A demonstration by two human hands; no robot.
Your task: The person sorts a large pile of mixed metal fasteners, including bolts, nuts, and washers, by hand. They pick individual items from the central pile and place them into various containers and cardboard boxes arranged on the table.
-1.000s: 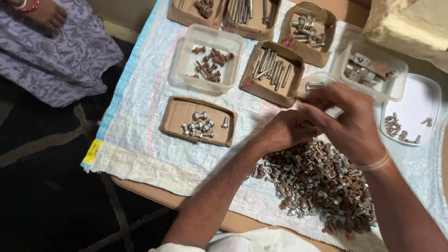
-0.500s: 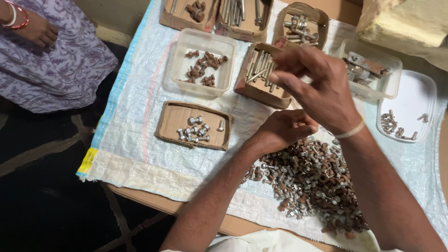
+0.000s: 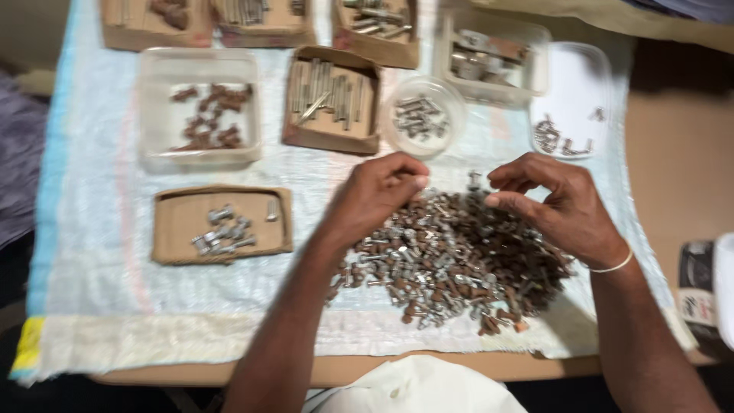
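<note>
A heap of rusty and silvery bolts and nuts (image 3: 451, 264) lies on a pale woven sheet (image 3: 99, 252). My left hand (image 3: 378, 195) rests at the heap's upper left edge with its fingers curled in. Blur hides whether they pinch a bolt. My right hand (image 3: 562, 210), a thin band on the wrist, hovers over the heap's upper right. Its thumb and fingers are bent but apart, and nothing shows between them.
Sorting containers ring the heap: a cardboard tray of silvery bolts (image 3: 172, 229), a clear tub of rusty pieces (image 3: 157, 130), a cardboard box of long rods (image 3: 294, 138), a round clear cup (image 3: 397, 141), a clear lid (image 3: 569, 84), and more boxes at the back. Patterned cloth (image 3: 15, 168) lies left.
My right hand has come back from the boxes at the back down to the heap. The camera has shifted so the heap now sits in the middle.
</note>
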